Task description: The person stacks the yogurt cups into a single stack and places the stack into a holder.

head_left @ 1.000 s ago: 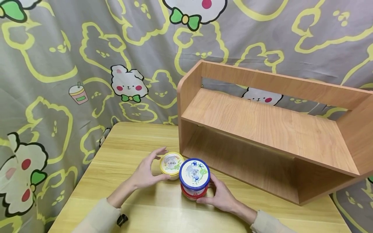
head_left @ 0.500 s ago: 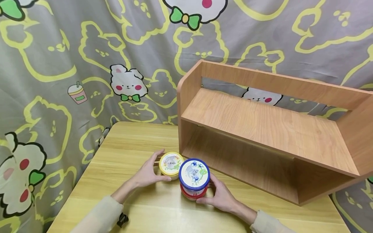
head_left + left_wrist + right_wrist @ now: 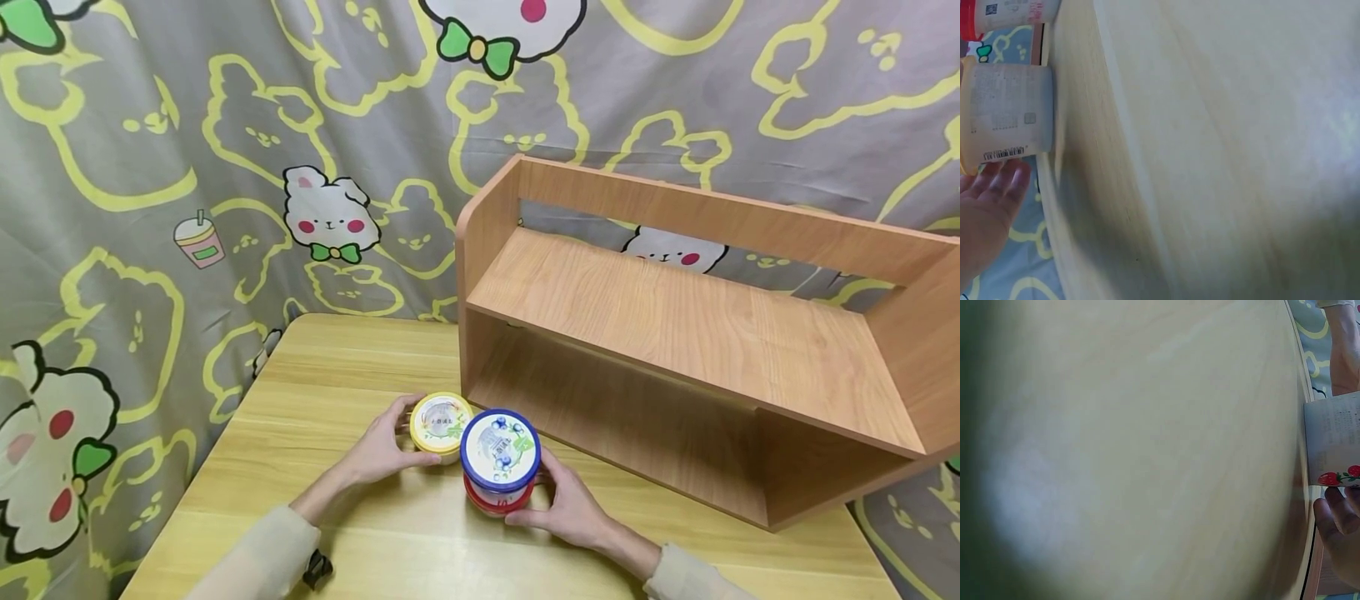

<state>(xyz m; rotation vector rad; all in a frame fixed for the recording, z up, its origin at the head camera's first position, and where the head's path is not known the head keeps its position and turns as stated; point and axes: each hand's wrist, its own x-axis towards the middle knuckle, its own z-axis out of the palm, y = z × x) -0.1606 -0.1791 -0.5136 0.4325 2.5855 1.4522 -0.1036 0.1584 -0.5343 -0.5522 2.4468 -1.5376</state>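
A yellow-lidded tub (image 3: 441, 423) stands on the table, and my left hand (image 3: 375, 450) curls round its left side, thumb at the front. Just right of it, a blue-lidded tub (image 3: 500, 448) is stacked on a red-lidded tub (image 3: 498, 502). From the right, my right hand (image 3: 573, 508) holds the lower tub between thumb and fingers. In the left wrist view my left fingers (image 3: 1004, 181) lie against the side of the yellow-rimmed tub (image 3: 1010, 112). The right wrist view shows my right fingers (image 3: 1338, 509) against a tub with printed strawberries (image 3: 1335, 440).
A two-level wooden shelf unit (image 3: 675, 333) stands at the back right of the wooden table (image 3: 360, 350), just behind the tubs. Patterned curtain (image 3: 255, 150) hangs behind and to the left. A small black object (image 3: 318, 569) lies by my left sleeve.
My left hand has moved in against the yellow-lidded tub, its fingers closing round the side. The right hand and the stacked tubs have stayed in place.
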